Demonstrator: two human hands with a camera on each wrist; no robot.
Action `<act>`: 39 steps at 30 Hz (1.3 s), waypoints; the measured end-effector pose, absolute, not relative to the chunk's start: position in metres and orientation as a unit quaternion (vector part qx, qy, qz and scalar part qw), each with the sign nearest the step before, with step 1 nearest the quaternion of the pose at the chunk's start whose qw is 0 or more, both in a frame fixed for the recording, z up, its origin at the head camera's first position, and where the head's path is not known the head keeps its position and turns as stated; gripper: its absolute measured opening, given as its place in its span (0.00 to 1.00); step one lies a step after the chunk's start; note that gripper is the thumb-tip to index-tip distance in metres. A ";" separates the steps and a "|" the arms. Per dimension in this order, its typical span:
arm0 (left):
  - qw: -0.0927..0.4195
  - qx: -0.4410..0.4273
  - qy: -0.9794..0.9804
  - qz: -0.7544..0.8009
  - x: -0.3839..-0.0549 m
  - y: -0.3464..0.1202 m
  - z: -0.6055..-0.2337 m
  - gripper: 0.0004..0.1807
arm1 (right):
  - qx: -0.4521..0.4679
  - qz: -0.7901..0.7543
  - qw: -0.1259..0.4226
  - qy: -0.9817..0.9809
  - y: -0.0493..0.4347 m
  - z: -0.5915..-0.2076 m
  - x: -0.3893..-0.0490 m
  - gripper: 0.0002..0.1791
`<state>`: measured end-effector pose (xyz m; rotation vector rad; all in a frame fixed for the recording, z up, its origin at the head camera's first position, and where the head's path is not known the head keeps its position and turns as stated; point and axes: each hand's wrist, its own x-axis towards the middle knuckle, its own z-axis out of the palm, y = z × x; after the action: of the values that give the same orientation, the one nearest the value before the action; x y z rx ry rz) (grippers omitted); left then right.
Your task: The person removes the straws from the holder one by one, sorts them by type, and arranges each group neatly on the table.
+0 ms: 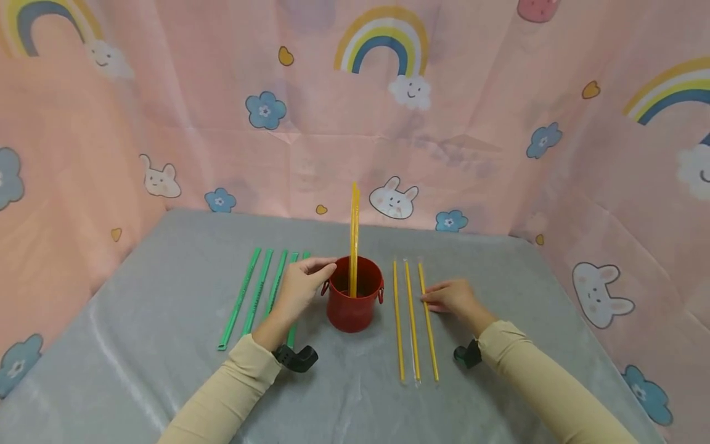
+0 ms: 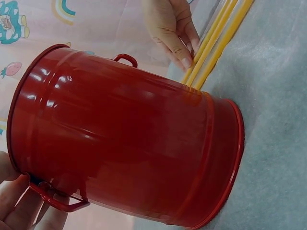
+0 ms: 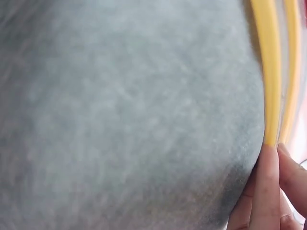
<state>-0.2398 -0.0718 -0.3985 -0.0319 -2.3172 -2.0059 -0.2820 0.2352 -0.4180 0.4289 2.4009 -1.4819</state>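
Observation:
A small red metal bucket with side handles stands upright, and yellow straws rise out of it. My left hand holds the bucket at its rim by the left handle, thumb and fingers around the edge. To the right of the bucket lie three yellow straws in a row, at least some in clear wrappers. With thumb and fingertips my right hand pinches the rightmost yellow straw, which appears to lie on the cloth. Close up in the right wrist view, the fingers meet at that straw.
Several green strips with dark print lie left of the bucket, partly behind the left forearm. Grey cloth covers the table. Pink patterned curtains enclose the back and sides. A black wrist device sits on each wrist.

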 end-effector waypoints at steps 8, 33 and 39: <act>0.041 -0.010 -0.758 -0.651 -0.240 -0.073 -0.399 0.11 | 0.143 -0.496 0.138 0.846 0.234 -0.422 -0.286 0.16; 0.033 -0.008 -0.755 -0.655 -0.240 -0.073 -0.398 0.12 | 0.021 -0.560 0.084 0.824 0.191 -0.352 -0.291 0.25; 0.032 -0.009 -0.754 -0.656 -0.241 -0.073 -0.399 0.12 | -0.010 -0.580 0.095 0.809 0.171 -0.339 -0.292 0.25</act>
<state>-0.2410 -0.0728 -0.3989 -0.0264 -2.3212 -2.0218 -0.2917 0.1707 -0.3395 -0.0291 2.3977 -1.7196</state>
